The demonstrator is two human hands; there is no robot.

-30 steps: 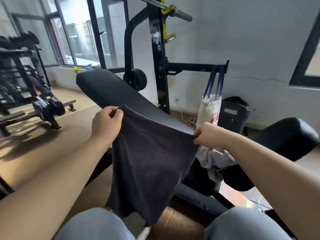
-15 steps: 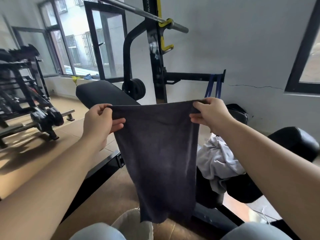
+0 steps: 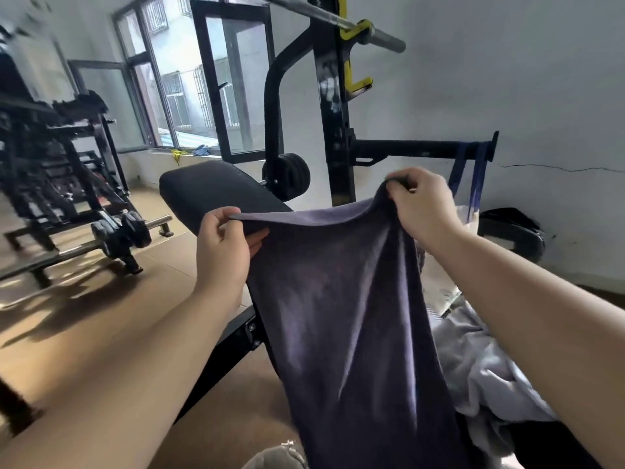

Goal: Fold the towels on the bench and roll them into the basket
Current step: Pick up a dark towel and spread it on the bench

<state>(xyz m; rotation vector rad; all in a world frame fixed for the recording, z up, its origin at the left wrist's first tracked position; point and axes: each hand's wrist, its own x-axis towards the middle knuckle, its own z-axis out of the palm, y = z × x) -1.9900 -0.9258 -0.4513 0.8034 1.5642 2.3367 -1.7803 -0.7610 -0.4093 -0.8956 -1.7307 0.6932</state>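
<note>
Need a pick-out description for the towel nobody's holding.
Start at the black bench in mid-frame and follow it down to the lower right. A crumpled pale towel lies there in a loose heap. It is grey-white and bunched up, unlike the dark towel held up flat right beside it.

a gym or weights room: a black padded bench stands before a squat rack whose yellow hooks carry a steel barbell. at left, a rack of weights and a loaded bar rest on the tan floor beside large windows.
</note>
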